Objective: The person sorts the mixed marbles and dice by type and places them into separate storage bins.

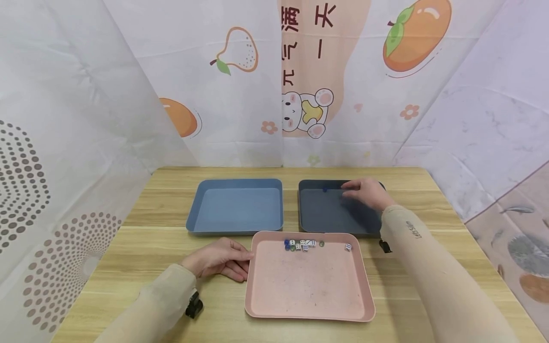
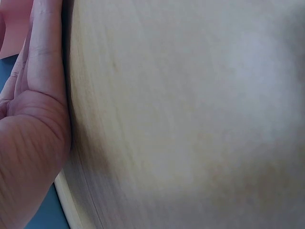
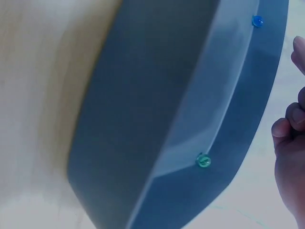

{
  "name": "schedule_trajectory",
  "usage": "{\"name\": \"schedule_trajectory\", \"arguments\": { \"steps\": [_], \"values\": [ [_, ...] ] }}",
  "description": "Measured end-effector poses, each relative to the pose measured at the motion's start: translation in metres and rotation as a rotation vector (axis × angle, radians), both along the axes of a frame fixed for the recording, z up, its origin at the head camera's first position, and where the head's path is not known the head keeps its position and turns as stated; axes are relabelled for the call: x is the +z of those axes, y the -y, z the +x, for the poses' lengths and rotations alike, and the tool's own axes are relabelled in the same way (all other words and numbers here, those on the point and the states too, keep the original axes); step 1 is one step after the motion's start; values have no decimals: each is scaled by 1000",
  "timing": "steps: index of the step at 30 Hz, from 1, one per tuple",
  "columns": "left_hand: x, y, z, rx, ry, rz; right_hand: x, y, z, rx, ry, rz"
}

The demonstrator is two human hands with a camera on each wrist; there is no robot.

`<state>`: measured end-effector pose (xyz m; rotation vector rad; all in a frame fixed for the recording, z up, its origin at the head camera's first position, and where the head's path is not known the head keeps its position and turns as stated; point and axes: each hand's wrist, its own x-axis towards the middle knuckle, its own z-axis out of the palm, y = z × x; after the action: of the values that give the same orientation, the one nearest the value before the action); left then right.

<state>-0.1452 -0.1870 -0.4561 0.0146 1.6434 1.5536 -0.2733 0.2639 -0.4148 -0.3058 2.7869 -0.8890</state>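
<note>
The pink tray [image 1: 313, 290] lies nearest on the table, with a row of white dice [image 1: 305, 248], blue beads [image 1: 287, 244] and clear green beads [image 1: 321, 244] along its far side. Beside its left wall is my left hand [image 1: 223, 259], thumb on the rim and fingers against the outside, pinching the edge. My right hand [image 1: 369, 193] hovers over the dark blue tray [image 1: 332, 214], thumb and forefinger apart, with nothing visible between them. In that tray, the right wrist view shows a blue bead [image 3: 257, 21] and a green bead [image 3: 203, 160] along the far wall.
A lighter blue tray [image 1: 240, 209] stands at the back left, next to the dark one. A lone die [image 1: 348, 247] sits in the pink tray's far right corner. Behind the wooden table [image 1: 141, 267] hangs a printed curtain [image 1: 240, 109].
</note>
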Motion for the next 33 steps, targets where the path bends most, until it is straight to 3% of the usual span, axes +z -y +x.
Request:
{"name": "schedule_trajectory", "arguments": {
  "steps": [9,21,25,33],
  "values": [
    [0,-2,-1,-5,1,-6,8,-11,8,-21,16,-88],
    [-1,0,0,4,-7,-6,28,-38,14,-68,-32,-176],
    [-1,0,0,-4,0,-1,32,-42,18,-80,-49,-164],
    [0,0,0,-3,-2,-1,37,-42,23,-72,-5,-154]
  ]
}}
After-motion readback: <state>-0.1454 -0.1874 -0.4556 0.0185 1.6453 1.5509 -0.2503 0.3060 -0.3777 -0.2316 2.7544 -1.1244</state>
